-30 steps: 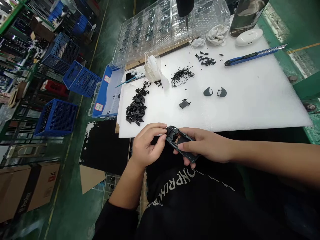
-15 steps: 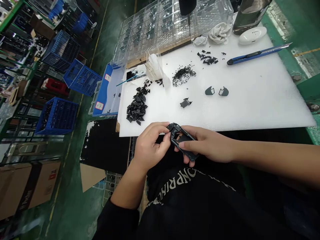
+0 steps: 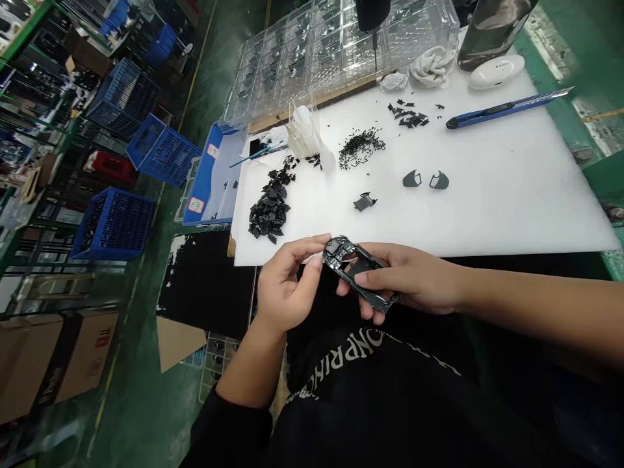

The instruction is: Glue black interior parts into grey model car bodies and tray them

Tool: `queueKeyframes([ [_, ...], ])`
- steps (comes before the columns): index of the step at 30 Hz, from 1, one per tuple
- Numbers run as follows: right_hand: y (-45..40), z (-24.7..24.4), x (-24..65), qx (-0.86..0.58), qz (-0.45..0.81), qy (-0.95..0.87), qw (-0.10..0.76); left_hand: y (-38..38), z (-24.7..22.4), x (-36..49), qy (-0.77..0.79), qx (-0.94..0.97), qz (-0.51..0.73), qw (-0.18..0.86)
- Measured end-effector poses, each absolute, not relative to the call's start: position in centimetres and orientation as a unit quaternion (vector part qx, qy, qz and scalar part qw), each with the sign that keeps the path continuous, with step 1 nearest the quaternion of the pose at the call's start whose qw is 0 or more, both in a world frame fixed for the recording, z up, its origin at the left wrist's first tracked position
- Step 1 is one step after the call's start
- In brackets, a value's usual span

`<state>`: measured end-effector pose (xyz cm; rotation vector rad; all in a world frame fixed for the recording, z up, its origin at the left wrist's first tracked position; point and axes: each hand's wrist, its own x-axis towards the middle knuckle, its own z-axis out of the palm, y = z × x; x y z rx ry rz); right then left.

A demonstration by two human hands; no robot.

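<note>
A dark oblong housing [image 3: 361,273] with an open frame at one end is in my right hand [image 3: 414,278], its thumb pressed on the top and the other fingers underneath. My left hand [image 3: 288,286] is at the housing's left end, with index finger and thumb close to its rim; the thumb tip no longer covers the end. Beyond the hands, on the white foam sheet [image 3: 511,214], lie a small dark part [image 3: 364,201] and two curved grey pieces [image 3: 412,179]. A heap of black parts [image 3: 269,208] is to the left, a pile of tiny black pieces [image 3: 361,148] farther back.
A clear compartment tray [image 3: 312,55] spans the back, with a dark screwdriver tip [image 3: 375,49] hanging before it. A clear box [image 3: 303,133], blue tray [image 3: 207,175], blue knife [image 3: 507,109], cloth [image 3: 431,66] and white oval object [image 3: 497,71] surround the sheet.
My left thumb has drawn back from the housing's top, uncovering its rounded end. The housing has tilted a little in my right hand, which has shifted slightly right.
</note>
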<state>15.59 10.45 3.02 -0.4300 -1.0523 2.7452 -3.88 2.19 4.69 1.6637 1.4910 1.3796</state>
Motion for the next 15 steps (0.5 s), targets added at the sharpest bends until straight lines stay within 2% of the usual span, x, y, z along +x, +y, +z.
queueKeyframes([
  [15,10.97,2.46,15.78,-0.106,0.939,-0.322,0.065,2.41,5.46,-4.1,0.534,0.587,0.52,0.315],
])
